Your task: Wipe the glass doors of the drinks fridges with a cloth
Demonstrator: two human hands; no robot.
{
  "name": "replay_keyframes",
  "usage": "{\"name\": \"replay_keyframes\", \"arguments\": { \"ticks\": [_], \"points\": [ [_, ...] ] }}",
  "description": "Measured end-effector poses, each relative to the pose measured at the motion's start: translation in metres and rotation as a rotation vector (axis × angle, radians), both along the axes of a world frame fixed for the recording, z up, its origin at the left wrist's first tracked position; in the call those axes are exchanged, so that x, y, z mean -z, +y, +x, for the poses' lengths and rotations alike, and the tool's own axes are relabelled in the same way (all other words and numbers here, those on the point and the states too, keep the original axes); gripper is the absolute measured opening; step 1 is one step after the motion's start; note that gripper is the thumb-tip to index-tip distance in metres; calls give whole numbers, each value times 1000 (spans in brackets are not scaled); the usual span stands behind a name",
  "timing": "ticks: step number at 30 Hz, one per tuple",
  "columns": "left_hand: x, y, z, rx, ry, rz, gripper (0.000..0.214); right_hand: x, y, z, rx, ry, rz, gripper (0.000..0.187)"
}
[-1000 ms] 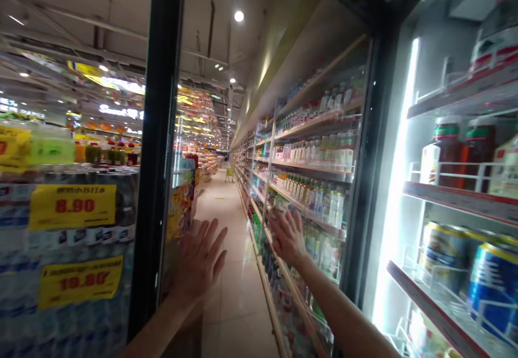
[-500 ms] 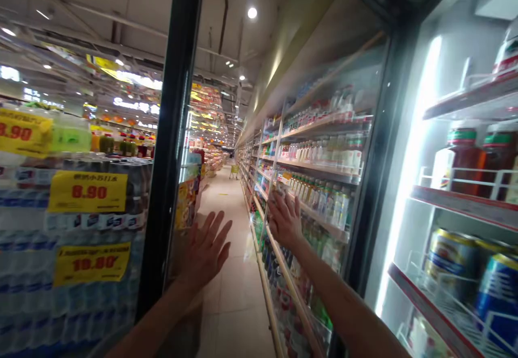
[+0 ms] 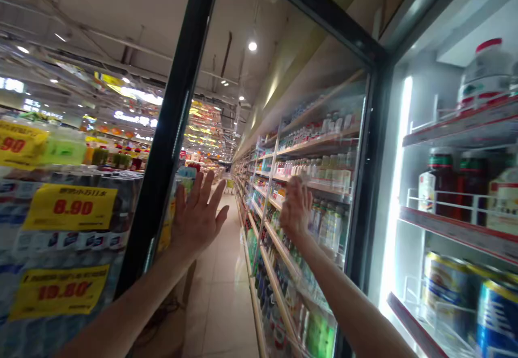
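Note:
A glass cooler door (image 3: 186, 72) with a dark frame stands open in front of me. My left hand (image 3: 198, 212) is raised with its fingers spread, up against the glass beside the frame's left upright. My right hand (image 3: 296, 210) is on the glass farther right, blurred by motion, with its fingers bent close together. A pale cloth-like piece (image 3: 297, 181) shows at its fingertips; blur hides its exact shape. Through the glass appear rows of bottles (image 3: 324, 220) on shelves.
To the right, the lit cooler shelves (image 3: 457, 228) hold dark bottles (image 3: 443, 183) and blue-and-gold cans (image 3: 445, 282). At left stand stacked bottle packs with yellow price signs (image 3: 70, 207). A tiled aisle (image 3: 222, 272) runs ahead, with a yellow-green cart (image 3: 230, 184) far off.
My right hand has shifted slightly right on the glass, its fingers now more bunched. The left hand sits higher and farther left. The view has shifted, showing more of the door's top.

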State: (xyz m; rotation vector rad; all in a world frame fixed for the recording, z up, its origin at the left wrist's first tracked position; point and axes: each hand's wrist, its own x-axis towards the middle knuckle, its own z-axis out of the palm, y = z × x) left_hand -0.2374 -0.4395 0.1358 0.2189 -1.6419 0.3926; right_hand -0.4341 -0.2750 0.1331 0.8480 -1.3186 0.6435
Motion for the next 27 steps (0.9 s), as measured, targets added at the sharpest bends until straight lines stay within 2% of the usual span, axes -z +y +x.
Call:
{"name": "replay_keyframes", "arguments": {
  "ticks": [2, 4, 6, 10, 12, 14, 16, 19, 21, 23, 27],
  "points": [
    [0, 1, 0, 0, 8, -4, 57, 7, -16, 21, -29, 211, 231, 57],
    [4, 2, 0, -3, 11, -12, 59, 11, -13, 21, -32, 243, 267, 56],
    [7, 1, 1, -14, 0, -16, 60, 9, 8, 0, -2, 76, 85, 54],
    [7, 0, 0, -41, -11, -13, 63, -15, 59, -61, 36, -405, -456, 56],
    [6, 0, 0, -47, -13, -12, 62, -29, 65, -72, 34, -489, -576, 58],
    [6, -1, 0, -46, -8, -12, 61, -37, 52, -61, 26, -420, -498, 57],
    [7, -1, 0, -35, 4, -15, 59, -37, 27, -36, 10, -234, -279, 54],
    [7, -3, -1, -20, 17, -25, 58, -30, -6, -3, -14, 127, 135, 51],
    [8, -5, -2, -20, 14, -29, 58, -26, -9, 1, -14, 229, 242, 50],
    [8, -6, -2, -31, 9, -31, 58, -28, 5, -12, -1, 143, 127, 50],
    [8, -5, -3, -62, -1, -23, 57, -53, 47, -53, -21, -297, -417, 57]
  ]
}}
